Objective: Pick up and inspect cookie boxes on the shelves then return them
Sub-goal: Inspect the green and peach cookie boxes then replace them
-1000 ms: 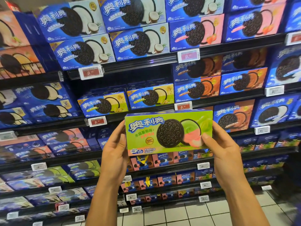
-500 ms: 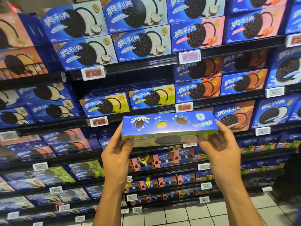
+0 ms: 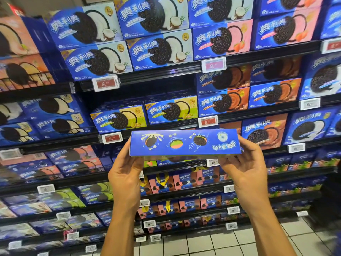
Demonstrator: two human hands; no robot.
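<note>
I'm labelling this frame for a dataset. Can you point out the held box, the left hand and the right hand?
held box [image 3: 184, 143], head view, middle of its blue side panel.
left hand [image 3: 125, 172], head view, back of the hand.
right hand [image 3: 245, 167], head view, back of the hand.

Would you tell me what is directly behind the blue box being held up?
Behind the blue box runs a dark shelf edge with price tags; whatever stands directly behind it is covered.

The cookie boxes [image 3: 159, 50] on the shelves read "奥利奥". Red price tags [image 3: 105, 83] show "9." Another tag [image 3: 310, 104] reads "21".
</note>
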